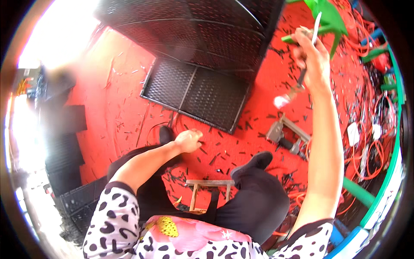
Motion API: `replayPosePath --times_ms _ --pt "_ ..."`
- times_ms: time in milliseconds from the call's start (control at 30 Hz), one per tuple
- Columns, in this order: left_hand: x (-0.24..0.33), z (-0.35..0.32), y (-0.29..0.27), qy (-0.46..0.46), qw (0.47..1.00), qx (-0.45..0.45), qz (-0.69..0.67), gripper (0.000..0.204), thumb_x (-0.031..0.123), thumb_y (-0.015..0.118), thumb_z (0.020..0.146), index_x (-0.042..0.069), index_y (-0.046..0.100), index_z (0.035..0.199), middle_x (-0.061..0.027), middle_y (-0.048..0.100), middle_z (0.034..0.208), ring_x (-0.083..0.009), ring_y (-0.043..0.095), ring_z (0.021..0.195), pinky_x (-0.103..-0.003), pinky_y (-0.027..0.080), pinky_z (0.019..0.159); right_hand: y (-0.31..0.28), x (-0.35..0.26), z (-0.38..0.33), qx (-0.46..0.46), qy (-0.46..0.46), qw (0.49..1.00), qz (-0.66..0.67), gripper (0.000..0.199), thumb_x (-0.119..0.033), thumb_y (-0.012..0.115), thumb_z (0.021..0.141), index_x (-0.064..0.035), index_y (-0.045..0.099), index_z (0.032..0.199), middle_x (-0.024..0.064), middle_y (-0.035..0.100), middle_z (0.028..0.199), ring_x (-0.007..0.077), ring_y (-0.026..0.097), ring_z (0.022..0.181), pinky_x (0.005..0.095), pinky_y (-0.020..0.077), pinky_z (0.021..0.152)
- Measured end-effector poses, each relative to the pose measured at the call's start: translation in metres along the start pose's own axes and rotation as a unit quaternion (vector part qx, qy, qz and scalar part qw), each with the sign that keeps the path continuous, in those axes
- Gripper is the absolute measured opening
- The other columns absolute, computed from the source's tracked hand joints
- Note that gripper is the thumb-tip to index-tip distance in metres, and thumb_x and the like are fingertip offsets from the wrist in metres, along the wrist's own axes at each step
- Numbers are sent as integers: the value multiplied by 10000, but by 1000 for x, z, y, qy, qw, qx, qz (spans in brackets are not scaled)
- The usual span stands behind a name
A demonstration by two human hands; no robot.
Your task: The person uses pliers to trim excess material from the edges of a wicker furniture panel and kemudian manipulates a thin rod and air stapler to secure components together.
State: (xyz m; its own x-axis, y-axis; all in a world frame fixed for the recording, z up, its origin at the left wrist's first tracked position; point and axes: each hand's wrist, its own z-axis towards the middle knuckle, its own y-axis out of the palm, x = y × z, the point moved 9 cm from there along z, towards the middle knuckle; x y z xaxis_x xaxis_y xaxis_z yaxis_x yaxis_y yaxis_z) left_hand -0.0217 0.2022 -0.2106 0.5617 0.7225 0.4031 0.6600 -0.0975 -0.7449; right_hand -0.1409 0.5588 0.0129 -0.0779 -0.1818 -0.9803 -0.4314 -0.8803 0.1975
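My right hand [314, 60] is raised at the upper right, its fingers closed round a slim tool with a pale, blade-like end [317, 26]. A dark length [301, 77] shows below the fingers; I cannot tell if it belongs to that tool. My left hand [189, 140] is low, near my shoe, with the fingers curled in; what they hold, if anything, is hidden. In front of me stands a black woven rattan piece [194, 36] with a tall curved part and a flat framed panel [211, 93] at its foot. Both hands are apart from it.
A grey nail gun [286, 134] lies on the red floor covering [123, 86], among scattered black offcuts. Between my legs is a wooden stool [210, 183]. Orange hoses [374, 166] tangle at the right beside a green rail [390, 177]. A green plastic chair [330, 19] stands at the top right.
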Motion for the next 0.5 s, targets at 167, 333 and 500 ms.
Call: replayPosePath --times_ms 167,333,500 --pt "4 61 7 -2 998 -30 -53 336 221 534 700 9 521 960 -176 540 958 -328 524 933 -420 441 785 38 -47 -5 -27 -110 937 -330 526 -48 667 678 -5 456 1158 60 548 1006 61 495 666 168 393 568" --pt "33 49 -41 27 985 17 -171 289 186 542 699 3 519 921 -180 543 904 -345 536 880 -414 451 747 28 -24 21 -4 25 971 -238 149 -125 661 727 -78 520 723 -57 390 508 18 302 392 179 199 351" --pt "0 -57 -98 -24 979 -34 -201 324 205 551 716 -1 521 964 -166 552 957 -320 529 934 -394 435 796 43 -32 31 31 90 956 -278 131 -53 654 693 -43 523 699 -12 460 541 38 374 419 171 237 361"
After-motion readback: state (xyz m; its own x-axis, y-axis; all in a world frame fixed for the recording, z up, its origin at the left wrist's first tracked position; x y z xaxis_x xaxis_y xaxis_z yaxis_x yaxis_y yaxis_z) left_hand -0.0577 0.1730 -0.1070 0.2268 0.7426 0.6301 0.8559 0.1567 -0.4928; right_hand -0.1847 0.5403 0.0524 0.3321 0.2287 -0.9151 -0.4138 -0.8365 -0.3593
